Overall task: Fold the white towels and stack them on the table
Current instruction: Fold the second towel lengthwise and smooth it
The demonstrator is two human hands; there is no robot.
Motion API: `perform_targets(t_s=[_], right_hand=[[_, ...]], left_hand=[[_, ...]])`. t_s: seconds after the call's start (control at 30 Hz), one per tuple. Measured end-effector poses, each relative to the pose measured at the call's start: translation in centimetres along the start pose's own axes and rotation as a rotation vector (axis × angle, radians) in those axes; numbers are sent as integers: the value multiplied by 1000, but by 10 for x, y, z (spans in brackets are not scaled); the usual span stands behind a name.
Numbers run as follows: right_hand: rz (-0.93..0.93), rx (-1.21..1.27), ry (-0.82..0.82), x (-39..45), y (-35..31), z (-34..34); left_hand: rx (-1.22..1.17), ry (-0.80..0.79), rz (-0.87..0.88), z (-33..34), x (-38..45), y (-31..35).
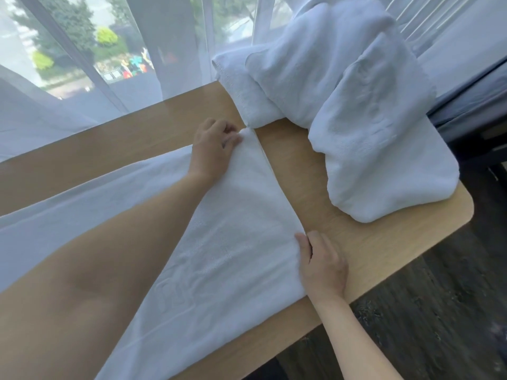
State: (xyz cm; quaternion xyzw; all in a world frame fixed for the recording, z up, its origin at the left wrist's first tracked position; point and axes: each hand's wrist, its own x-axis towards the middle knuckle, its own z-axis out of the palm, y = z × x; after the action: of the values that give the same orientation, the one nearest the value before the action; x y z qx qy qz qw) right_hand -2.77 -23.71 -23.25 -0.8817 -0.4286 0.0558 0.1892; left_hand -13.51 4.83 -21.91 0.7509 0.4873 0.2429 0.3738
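Wooden table [343, 171] by sheer-curtained window [82, 50]. White towel [219, 242] spread flat on it; left hand [211, 149] pinches far corner, right hand [323, 267] grips near corner. Towel heap [356, 105] far right. Dark floor [439, 311].

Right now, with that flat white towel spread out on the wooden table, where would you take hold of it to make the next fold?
Probably at the two corners of its straight right-hand edge, pinched from above. The flat white towel lies smooth on the wooden table, and that edge is free and square. The left hand already pinches the far corner, and the right hand holds the near one.
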Motion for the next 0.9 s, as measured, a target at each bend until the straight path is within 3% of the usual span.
perform_targets(t_s=[0.1, 0.2, 0.33, 0.43, 0.5, 0.53, 0.63, 0.7, 0.77, 0.87, 0.9], right_hand=[[117, 39, -92, 2, -10, -4], [197, 68, -68, 14, -38, -9], [-246, 134, -24, 29, -102, 1], [-655, 87, -218, 34, -131, 31], [-827, -40, -331, 43, -125, 50], [-785, -78, -353, 50, -120, 56], [-370, -125, -272, 70, -120, 59], [-202, -152, -251, 68, -141, 59], [-260, -86, -226, 59, -168, 59], [-686, -116, -362, 52, -181, 68], [-725, -155, -398, 63, -176, 70]], left_hand=[[-6, 112, 76, -12, -15, 15], [73, 168, 118, -29, -65, 10], [418, 108, -44, -53, -161, -34], [650, 11, -258, -70, -204, -64], [684, -15, -283, -74, -210, -69], [699, -23, -272, -73, -209, -69], [716, -37, -244, -70, -204, -69], [709, -29, -236, -71, -203, -71], [695, -14, -236, -69, -203, -74], [678, 28, -229, -67, -203, -76], [673, 41, -219, -67, -202, -77]])
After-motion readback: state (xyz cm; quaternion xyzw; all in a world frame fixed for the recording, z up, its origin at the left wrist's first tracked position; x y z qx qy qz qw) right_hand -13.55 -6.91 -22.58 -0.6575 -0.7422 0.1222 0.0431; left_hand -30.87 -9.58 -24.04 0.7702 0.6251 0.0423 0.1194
